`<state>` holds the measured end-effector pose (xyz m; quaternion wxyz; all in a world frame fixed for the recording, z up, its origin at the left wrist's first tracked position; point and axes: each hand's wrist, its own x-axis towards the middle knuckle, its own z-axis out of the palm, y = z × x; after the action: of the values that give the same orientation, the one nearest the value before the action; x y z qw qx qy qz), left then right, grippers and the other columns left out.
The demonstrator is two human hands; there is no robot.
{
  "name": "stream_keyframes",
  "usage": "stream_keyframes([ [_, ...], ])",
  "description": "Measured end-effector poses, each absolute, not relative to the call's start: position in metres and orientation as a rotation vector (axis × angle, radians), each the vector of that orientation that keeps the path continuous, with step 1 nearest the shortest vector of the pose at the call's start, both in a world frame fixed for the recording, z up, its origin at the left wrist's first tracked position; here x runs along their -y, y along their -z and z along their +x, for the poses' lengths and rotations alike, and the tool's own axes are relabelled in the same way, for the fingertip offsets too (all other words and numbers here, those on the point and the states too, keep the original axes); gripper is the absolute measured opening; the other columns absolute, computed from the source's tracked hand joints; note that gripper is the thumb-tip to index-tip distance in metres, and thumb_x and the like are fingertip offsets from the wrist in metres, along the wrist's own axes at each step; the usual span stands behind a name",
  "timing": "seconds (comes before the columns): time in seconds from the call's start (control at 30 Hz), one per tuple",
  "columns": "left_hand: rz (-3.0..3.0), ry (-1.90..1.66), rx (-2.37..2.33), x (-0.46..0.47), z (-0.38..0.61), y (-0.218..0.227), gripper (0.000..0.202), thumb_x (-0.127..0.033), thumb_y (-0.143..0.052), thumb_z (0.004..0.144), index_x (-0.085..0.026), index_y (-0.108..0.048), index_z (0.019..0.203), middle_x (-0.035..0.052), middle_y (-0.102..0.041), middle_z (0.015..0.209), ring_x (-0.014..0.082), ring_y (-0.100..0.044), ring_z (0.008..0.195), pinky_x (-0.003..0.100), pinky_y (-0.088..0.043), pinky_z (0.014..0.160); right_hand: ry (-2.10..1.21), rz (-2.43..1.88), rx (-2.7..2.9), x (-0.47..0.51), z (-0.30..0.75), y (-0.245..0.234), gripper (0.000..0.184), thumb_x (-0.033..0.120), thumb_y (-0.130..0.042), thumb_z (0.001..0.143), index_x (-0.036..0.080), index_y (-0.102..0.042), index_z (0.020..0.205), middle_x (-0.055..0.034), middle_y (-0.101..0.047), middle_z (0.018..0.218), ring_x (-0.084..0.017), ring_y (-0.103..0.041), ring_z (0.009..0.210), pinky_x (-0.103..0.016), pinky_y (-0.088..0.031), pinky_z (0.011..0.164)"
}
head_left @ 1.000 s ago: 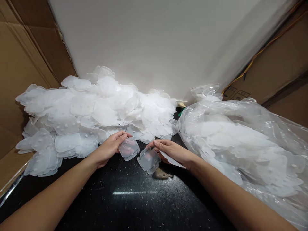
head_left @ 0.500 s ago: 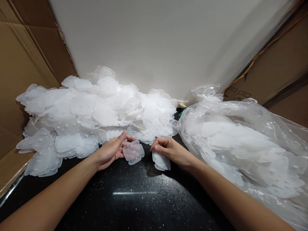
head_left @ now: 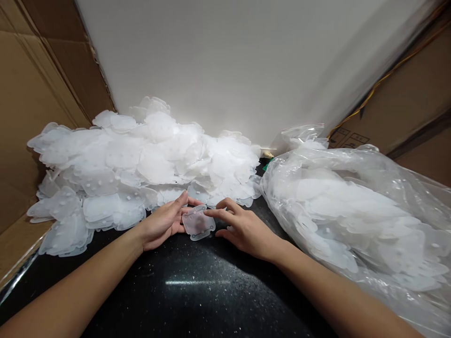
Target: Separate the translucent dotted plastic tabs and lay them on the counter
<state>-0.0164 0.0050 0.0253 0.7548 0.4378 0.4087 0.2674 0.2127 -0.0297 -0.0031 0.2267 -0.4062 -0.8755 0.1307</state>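
Observation:
A thin translucent plastic piece [head_left: 199, 224] with scalloped edges and small round dots rests across the fingers of my left hand [head_left: 164, 223], which holds it from behind, palm turned inward. My right hand [head_left: 244, 230] is close on the right, its index fingertip at the upper right edge of that piece and its thumb held lower, apart from it. White edges of more plastic pieces [head_left: 230, 228] peek out between the right thumb and fingers; the hand hides most of them. Both hands are just above the black speckled tabletop [head_left: 197, 300].
A wide heap of similar plastic pieces [head_left: 141, 155] lies behind my hands against the pale wall [head_left: 229, 61]. To the right sits a clear plastic bag [head_left: 352, 216] full of them. Cardboard [head_left: 42, 70] stands at the left, and a brown carton [head_left: 408, 98] at the right.
My right hand has turned and moved left, its index finger stretching out to the piece in my left hand. The small stack in my right hand is now mostly covered.

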Motion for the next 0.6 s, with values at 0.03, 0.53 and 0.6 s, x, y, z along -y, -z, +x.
stream_keyframes([
  [0.03,0.956,-0.575,-0.881,-0.004,-0.016,-0.026,0.050,-0.060,-0.049,0.091,-0.015,-0.060,0.110,0.0159,-0.071,0.105,0.0295,-0.069,0.099,0.046,-0.050,0.092,-0.290,-1.118,2.438,0.031,0.211,0.003,0.052,0.011,-0.065,0.082,0.027,-0.053,0.129,-0.0079,-0.055,0.120,-0.010,-0.059,0.063,-0.029,-0.052,0.062],
  [0.53,1.814,-0.616,-1.247,-0.017,-0.027,-0.027,0.035,-0.048,-0.051,0.091,-0.020,-0.059,0.110,0.0095,-0.065,0.110,0.0267,-0.061,0.103,0.045,-0.046,0.094,-1.080,-1.053,1.837,0.028,0.212,0.003,0.023,0.038,-0.058,0.092,0.018,-0.067,0.088,-0.0039,-0.071,0.080,-0.016,-0.064,0.072,-0.026,-0.049,0.065],
  [0.6,2.141,-0.591,-1.415,-0.022,-0.036,-0.025,0.026,-0.035,-0.057,0.087,-0.021,-0.060,0.110,0.0086,-0.062,0.116,0.0295,-0.054,0.114,0.047,-0.042,0.098,-1.234,-1.167,1.673,0.023,0.215,0.007,0.026,0.042,-0.061,0.088,0.017,-0.067,0.083,-0.0035,-0.070,0.075,-0.016,-0.062,0.067,-0.028,-0.047,0.065],
])
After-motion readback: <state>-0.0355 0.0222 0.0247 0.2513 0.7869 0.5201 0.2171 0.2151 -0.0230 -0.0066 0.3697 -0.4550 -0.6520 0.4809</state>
